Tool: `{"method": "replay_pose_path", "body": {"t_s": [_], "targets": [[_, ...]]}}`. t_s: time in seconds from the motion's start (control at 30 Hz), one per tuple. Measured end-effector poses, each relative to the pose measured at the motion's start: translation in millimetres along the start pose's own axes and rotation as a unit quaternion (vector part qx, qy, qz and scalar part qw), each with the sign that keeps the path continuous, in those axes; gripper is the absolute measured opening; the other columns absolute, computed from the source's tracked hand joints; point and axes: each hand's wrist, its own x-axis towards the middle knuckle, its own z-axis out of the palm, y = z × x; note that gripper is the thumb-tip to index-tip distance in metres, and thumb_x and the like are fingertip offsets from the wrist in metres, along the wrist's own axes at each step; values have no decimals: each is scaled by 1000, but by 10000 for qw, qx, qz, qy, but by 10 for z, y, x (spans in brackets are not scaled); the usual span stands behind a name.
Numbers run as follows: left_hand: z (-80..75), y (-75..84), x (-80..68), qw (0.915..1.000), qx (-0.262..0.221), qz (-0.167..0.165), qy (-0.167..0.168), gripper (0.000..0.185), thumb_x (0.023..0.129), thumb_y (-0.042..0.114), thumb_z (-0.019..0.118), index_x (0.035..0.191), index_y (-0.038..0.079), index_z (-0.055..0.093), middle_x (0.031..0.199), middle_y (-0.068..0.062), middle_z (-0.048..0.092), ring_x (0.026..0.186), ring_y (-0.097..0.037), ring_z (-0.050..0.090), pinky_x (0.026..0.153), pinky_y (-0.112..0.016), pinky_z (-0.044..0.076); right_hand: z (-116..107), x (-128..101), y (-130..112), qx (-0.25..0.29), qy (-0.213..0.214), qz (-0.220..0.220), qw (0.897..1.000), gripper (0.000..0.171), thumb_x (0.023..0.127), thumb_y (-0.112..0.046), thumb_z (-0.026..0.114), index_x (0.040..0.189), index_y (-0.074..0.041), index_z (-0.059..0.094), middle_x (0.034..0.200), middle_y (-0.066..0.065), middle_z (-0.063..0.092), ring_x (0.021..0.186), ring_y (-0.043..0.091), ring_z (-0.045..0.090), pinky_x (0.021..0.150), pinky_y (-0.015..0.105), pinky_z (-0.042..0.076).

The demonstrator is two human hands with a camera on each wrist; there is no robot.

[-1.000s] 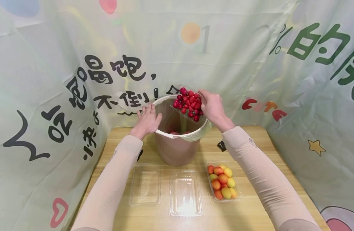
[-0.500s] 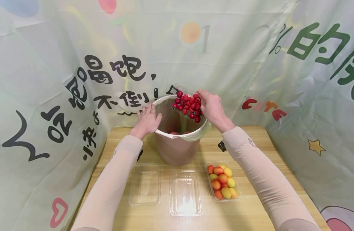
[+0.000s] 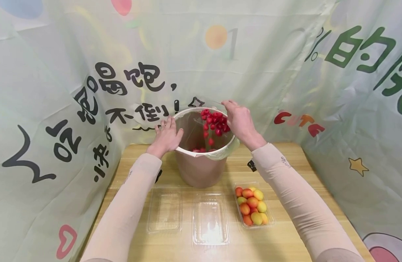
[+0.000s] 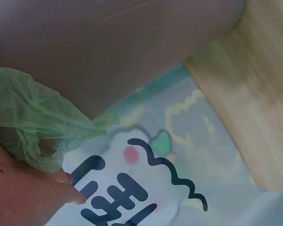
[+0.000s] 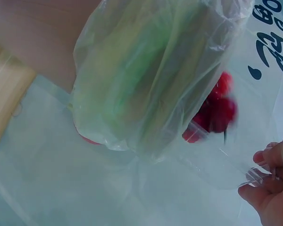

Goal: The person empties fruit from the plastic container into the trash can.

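A brown trash bin (image 3: pixel 201 173) with a pale rim and a translucent green liner bag (image 4: pixel 33 108) stands on the table. My left hand (image 3: pixel 167 136) rests on the rim at the bin's left, fingers spread. Above the opening, my right hand (image 3: pixel 241 122) pinches the edge of a clear plastic container (image 5: pixel 212 165), which is tipped over the bin. Red berries and cherries (image 3: pixel 217 122) slide out of it, and some are in mid-fall. More red fruit (image 3: pixel 199 150) shows inside the bin.
In front of the bin lie two clear plastic containers, one at left (image 3: pixel 165 211) and one in the middle (image 3: pixel 210 220). A clear box of orange and yellow fruit (image 3: pixel 253 206) sits at the right. Printed cloth (image 3: pixel 253 72) hangs around the wooden table (image 3: pixel 174 251).
My right hand has tipped the container further, and red fruit has begun dropping into the bin. The left hand has stayed on the rim.
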Motion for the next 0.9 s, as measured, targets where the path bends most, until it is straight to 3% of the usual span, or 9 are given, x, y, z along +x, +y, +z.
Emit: {"method": "replay_pose_path", "body": {"t_s": [0.2,0.43,0.9], "targets": [[3,-7,0,10000,-20,16,-13,79,110,47,24,166,-7,6,177,-24,1,162,-52,0,128,-70,-6,-23,-5,-20,12,117,-44,9999,31,104,6,53,130,4,69,127,24,74,117,42,72,101,56,58],[-2,-7,-8,10000,-16,26,3,79,110,47,23,166,-7,8,177,-24,3,162,-51,1,128,-70,-4,-27,-12,-16,80,233,-38,9997,31,105,4,52,131,5,69,130,23,73,126,40,68,108,55,55],[-16,15,-30,10000,-1,16,-9,78,110,47,24,166,-6,7,177,-24,1,162,-52,1,128,-70,-4,-33,-51,-9,129,278,-194,9993,32,107,0,52,135,5,67,135,23,70,127,39,68,111,50,53]]}}
